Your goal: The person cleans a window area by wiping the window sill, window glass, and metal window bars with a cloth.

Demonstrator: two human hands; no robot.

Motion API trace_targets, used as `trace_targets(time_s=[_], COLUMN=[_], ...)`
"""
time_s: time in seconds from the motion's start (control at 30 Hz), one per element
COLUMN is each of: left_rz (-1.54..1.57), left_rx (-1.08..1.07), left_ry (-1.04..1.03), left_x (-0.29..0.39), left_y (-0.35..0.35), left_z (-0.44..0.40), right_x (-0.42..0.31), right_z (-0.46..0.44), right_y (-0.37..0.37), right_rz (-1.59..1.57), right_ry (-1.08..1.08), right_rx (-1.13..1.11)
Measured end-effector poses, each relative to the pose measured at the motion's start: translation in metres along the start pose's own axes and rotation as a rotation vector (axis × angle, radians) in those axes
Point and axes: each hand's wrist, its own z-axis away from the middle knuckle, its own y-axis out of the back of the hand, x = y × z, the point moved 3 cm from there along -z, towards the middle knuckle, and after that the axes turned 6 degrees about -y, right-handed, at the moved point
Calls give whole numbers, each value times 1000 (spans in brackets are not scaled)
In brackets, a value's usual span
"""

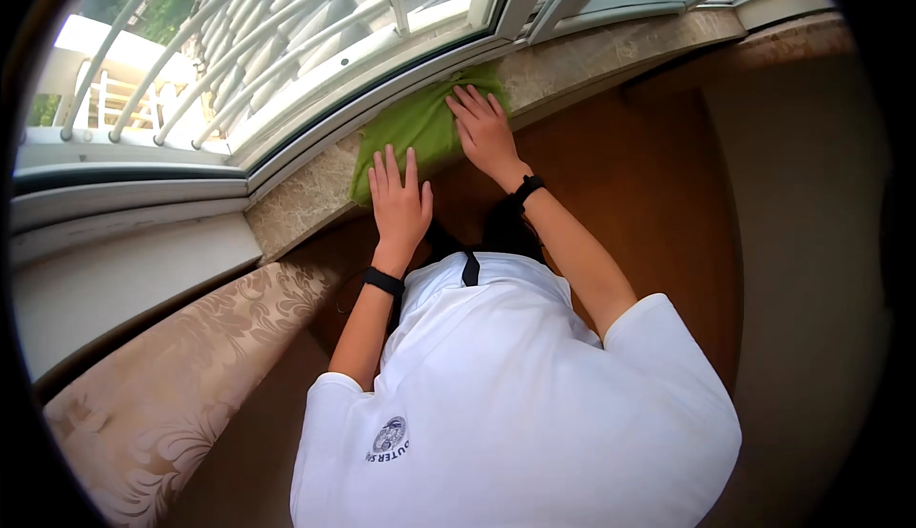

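A green cloth [412, 134] lies spread on the marble window sill [310, 185], its front edge hanging over the sill's edge. My left hand [399, 202] rests on the cloth's left part, palm down, fingers apart and pointing toward the window. On the cloth's right part lies my right hand [485, 134], also flat with its fingers spread. Neither hand is closed round the cloth. Each wrist wears a black band.
White window frames [324, 125] run behind the sill, with curved white bars [277, 27] outside. A patterned curtain [181, 375] hangs at the lower left. Brown wooden floor [658, 213] shows at the right, beside a grey-brown surface [801, 242].
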Motion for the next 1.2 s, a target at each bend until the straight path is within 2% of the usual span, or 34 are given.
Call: trace_targets(time_s=[0.13, 0.23, 0.33, 0.47, 0.6, 0.7, 0.8, 0.93, 1.0, 1.1, 1.2], left_rz=[-52, 40, 44, 73, 82, -20, -59, 14, 27, -18, 1], left_rx=[-32, -112, -190, -242, -238, -303, -334, -355, -387, -375, -294], left_ry=[27, 11, -183, -309, -392, -429, -489, -544, -500, -444, -427], left_x=[5, 9, 30, 88, 143, 167, 187, 246, 284, 319, 333], left_y=[-15, -24, -41, -67, -119, -143, -155, -171, -194, -227, -241], left_z=[-36, -53, -73, -126, -179, -203, -221, -267, -305, -348, -358], right_x=[-12, 17, 82, 188, 226, 225, 278, 382, 420, 446, 426], right_z=[19, 37, 33, 3, -12, -5, 3, -13, -30, -57, -65], right_y=[-2, 17, 47, 76, 81, 77, 105, 147, 163, 160, 150], right_rz=[-28, -110, -88, 6, 28, 1, -88, -55, -70, -116, -204], right_ry=[-54, 176, 159, -34, -352, -313, -119, -295, -385, -636, -731], right_rx=[81, -44, -79, 136, 297, 288, 260, 359, 404, 504, 557])
